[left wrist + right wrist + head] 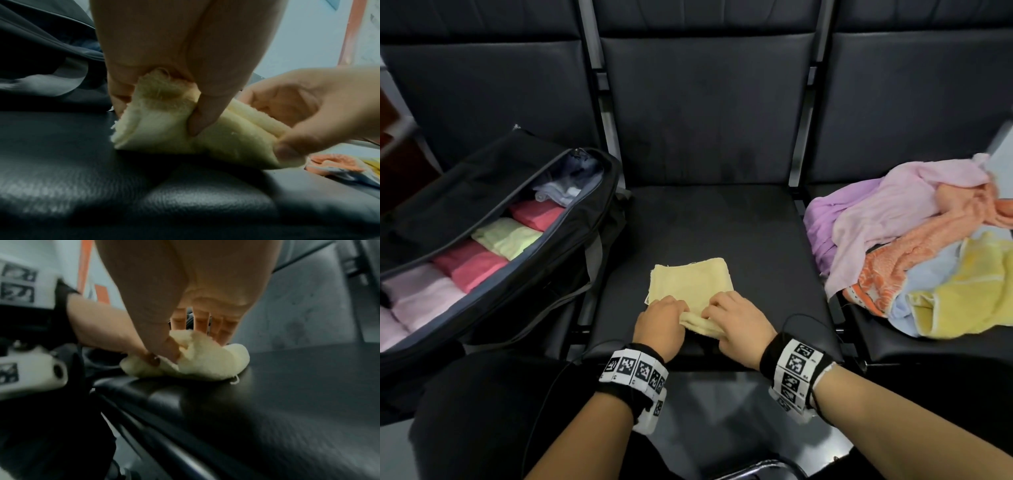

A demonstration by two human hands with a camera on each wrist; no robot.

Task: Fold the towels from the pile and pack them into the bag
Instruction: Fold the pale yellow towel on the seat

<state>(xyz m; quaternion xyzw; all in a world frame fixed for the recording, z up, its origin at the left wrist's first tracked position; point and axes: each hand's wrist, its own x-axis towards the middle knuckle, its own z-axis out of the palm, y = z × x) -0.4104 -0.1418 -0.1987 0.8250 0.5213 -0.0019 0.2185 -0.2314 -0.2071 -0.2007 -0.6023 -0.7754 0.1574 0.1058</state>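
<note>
Now | bag (493,192): folded towels (472,263) inside | both hands' grip closed on yellow towel (690,282)

Head view: high, facing forward and down over three black seats (722,222), whole scene wide. Left wrist view: very near, low above seat cushion, looking along left hand (180,48) toward pile side. Right wrist view: very near, low, looking along right hand (185,288) toward backrest. All three share yellow towel (690,284) on middle seat.
</note>
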